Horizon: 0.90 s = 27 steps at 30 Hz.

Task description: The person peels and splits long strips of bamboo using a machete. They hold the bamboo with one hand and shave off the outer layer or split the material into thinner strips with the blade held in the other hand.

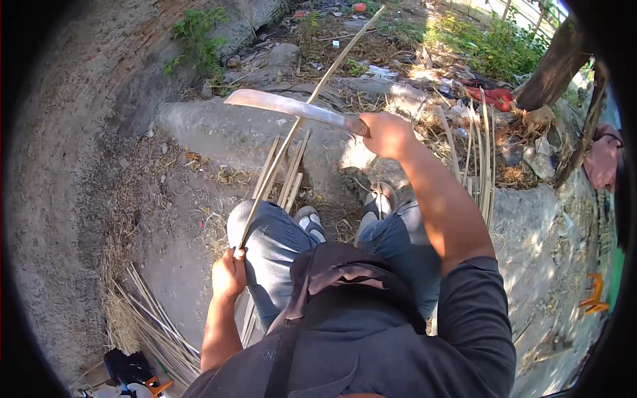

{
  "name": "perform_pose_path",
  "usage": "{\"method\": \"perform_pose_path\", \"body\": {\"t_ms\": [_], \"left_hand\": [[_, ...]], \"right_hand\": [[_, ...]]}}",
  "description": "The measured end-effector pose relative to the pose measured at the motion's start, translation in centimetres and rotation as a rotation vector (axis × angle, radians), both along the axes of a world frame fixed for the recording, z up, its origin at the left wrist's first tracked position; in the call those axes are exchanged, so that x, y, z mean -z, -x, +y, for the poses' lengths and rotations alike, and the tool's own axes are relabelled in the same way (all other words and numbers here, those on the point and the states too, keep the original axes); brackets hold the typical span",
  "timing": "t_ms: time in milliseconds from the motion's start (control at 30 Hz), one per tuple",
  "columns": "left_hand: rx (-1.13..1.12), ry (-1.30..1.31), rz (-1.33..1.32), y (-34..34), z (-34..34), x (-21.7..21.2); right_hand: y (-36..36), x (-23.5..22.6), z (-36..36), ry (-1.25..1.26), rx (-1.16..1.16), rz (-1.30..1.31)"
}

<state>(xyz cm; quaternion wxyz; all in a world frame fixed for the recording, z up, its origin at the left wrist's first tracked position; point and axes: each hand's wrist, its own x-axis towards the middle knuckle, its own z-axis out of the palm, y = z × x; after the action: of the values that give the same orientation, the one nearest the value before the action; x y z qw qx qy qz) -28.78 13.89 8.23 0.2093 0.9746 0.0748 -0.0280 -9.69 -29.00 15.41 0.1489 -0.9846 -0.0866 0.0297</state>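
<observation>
A long, pale bamboo strip [277, 163] slants from my left knee up and away to the far right. My left hand [230, 270] is closed around its near end, thumb on top. In my right hand [388, 134] is the dark handle of a machete [292, 107], its broad blade pointing left. The blade crosses the strip beyond my knees; whether it presses into the strip or only touches it, I cannot tell. Below the crossing, several cut bamboo pieces [292, 174] stand or lean between my legs.
Split strips [149, 312] lie in a bundle at the lower left, and more strips [486, 159] lean at the right. A low stone ledge [219, 126] runs ahead, with litter and dry leaves beyond. A rough wall [63, 166] rises at left; a tree trunk [551, 69] stands far right.
</observation>
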Motion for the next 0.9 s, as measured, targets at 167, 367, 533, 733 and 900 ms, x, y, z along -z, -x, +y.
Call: {"method": "perform_pose_path", "body": {"t_ms": [167,367,533,733,900], "left_hand": [[0.051,-0.045,-0.004,-0.1,0.5,0.4],[0.085,-0.03,-0.04,0.1,0.8,0.7],[0.065,-0.04,-0.025,-0.2,-0.4,-0.3],[0.088,-0.072,-0.022,0.0,0.2,-0.1],[0.054,0.005,-0.043,0.4,1.7,1.9]], "right_hand": [[1.1,0.9,1.6,0.107,-0.155,0.065],[1.1,1.1,2.7,0.063,-0.317,-0.123],[-0.2,2.4,-0.2,0.011,-0.109,-0.016],[1.9,2.0,3.1,0.054,-0.268,-0.075],[-0.2,2.5,1.2,0.014,-0.207,-0.127]]}}
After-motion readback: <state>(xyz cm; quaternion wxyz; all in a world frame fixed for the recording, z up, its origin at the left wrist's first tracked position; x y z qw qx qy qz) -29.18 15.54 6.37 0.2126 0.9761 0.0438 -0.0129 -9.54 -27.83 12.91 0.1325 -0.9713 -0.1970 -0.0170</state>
